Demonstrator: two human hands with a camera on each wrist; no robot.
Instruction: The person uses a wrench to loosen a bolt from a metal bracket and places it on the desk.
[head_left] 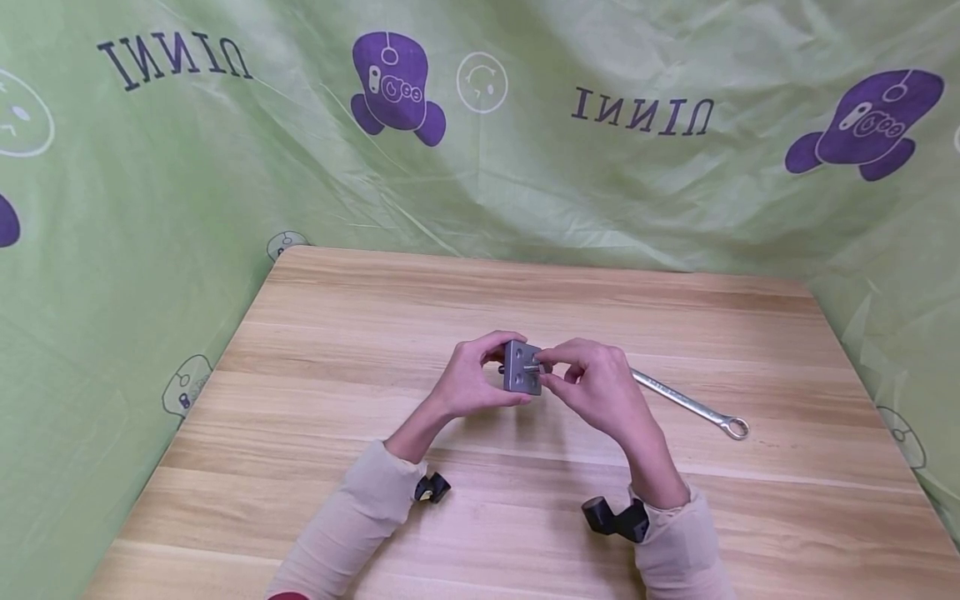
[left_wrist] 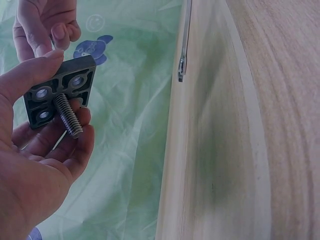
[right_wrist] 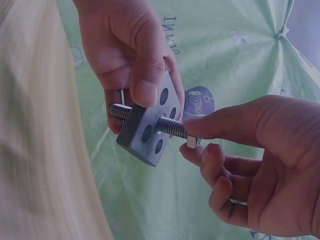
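Between the thumb and fingers of my left hand point(head_left: 472, 375) is a square grey metal plate point(right_wrist: 145, 132) with a hole near each corner, held above the table. A threaded bolt point(right_wrist: 171, 126) runs through the plate's middle. Its bare threaded end point(left_wrist: 68, 117) sticks out on the far side, and the left wrist view shows that face ribbed and hollowed. My right hand point(head_left: 600, 387) pinches the bolt at its hex head point(right_wrist: 193, 142) with thumb and forefinger, the other fingers curled below. Part of the head is hidden by those fingertips.
A combination wrench point(head_left: 690, 404) lies on the wooden table point(head_left: 360, 317) just right of my right hand, its ring end toward the right. Green printed fabric point(head_left: 525, 200) hangs behind the table and along its sides.
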